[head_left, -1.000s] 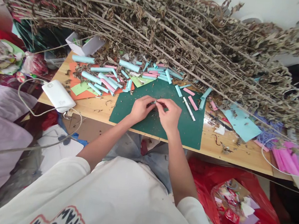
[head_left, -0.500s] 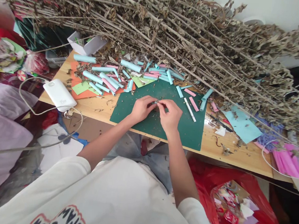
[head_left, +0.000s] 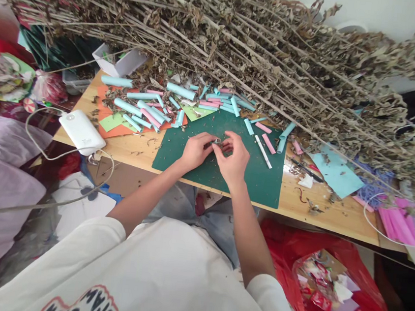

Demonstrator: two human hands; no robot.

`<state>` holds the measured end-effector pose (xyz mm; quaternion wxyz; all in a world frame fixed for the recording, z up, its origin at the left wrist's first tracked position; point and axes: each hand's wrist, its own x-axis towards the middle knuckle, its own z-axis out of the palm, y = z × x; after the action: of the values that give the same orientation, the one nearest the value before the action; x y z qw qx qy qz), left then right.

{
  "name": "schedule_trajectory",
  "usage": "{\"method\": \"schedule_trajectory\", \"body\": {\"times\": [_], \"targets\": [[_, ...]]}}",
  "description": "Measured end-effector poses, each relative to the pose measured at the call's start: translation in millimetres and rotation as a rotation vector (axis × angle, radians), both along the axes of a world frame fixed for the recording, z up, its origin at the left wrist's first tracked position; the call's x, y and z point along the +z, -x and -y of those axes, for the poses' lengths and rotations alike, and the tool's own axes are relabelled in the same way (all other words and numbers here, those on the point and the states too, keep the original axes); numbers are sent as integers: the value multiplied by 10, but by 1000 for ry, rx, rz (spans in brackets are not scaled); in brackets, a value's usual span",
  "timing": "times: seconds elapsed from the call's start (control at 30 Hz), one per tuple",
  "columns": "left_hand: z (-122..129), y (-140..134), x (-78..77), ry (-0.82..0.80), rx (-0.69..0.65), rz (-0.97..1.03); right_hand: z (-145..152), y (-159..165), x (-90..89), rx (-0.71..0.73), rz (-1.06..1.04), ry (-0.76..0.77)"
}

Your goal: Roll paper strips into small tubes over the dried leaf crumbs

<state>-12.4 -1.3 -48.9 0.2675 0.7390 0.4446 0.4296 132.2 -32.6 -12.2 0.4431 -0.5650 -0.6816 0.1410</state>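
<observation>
Over the green cutting mat (head_left: 259, 186), both my hands meet near the middle. My left hand (head_left: 196, 152) is closed, thumb and forefinger pinching a small greyish piece (head_left: 217, 141) too tiny to name. Close beside it, my right hand (head_left: 234, 163) has its forefinger lifted away from the thumb. The right thumb tip is next to the piece; whether it touches cannot be made out. A thin white stick (head_left: 263, 152) and pink paper rolls (head_left: 268, 144) lie on the mat to the right. Blue paper tubes (head_left: 181, 91) are heaped beyond the hands.
Dried leafy stalks (head_left: 213, 32) spread across the back of the wooden table (head_left: 137, 153). At left sits a white power bank (head_left: 82, 131) with its cable. A black pen (head_left: 307, 170) and light-blue paper (head_left: 337, 174) lie at right. Below hangs a red rubbish bag (head_left: 360, 285).
The right hand's forefinger has lifted and parted from the thumb, which pinched beside the left fingertips before. My left hand stays almost where it was.
</observation>
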Motion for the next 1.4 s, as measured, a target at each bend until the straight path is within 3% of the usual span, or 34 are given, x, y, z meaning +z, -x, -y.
{"method": "schedule_trajectory", "body": {"times": [0.17, 0.43, 0.7, 1.0, 1.17, 1.4], "targets": [[2, -1, 10, -9, 6, -1, -63, 67, 8, -64, -33, 28], [6, -12, 37, -18, 11, 5, -57, 79, 78, -92, -353, 57], [12, -7, 42, -1, 11, -22, -59, 60, 73, -55, -72, -66], [9, 2, 28, 6, -3, 11, 62, 17, 14, -40, -63, -134], [8, 4, 35, -7, -5, 8, 24, 26, -64, 19, 49, -153], [1, -2, 12, -6, 12, -10, -1, 0, 73, 19, 182, -157]]}}
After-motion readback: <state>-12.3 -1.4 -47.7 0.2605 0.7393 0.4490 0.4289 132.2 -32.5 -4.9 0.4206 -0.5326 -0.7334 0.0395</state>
